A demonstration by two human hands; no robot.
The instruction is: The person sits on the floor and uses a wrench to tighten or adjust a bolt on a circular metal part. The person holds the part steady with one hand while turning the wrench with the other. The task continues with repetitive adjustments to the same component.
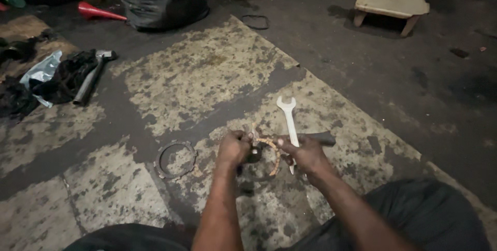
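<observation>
Both hands are working on a thin, rusty tan ring [270, 153], flat and disc-like, held up just above the stained floor [196, 80]. The left hand [233, 149] is curled tight around the ring's left edge, fingers bunched, together with some small dark metal part that's too murky to make out. The right hand [306, 153] pinches the ring's right edge between thumb and fingers, also closed on it.

Using that ring as the landmark: right behind it, nearly touching the right hand, a silvery open-ended wrench [289, 121] lies flat with its forked jaw pointing away from the person. A dark stubby bar [321, 138] sticks out just to the right of the ring, crossing the wrench shaft. Off to the left of the ring sits a second ring [176, 159], dark grey steel with little notched teeth round its outer edge, lying flat on the floor.

Much farther left and back there's a hammer [92, 77] with a dull metal handle resting on black greasy rags [64, 77]. Far behind the ring, a thin black rubber loop [255, 21], and way back to the right a small pale wooden stool [391, 3]. The floor itself is patchy, worn concrete, pale blotches with oily black streaks.
</observation>
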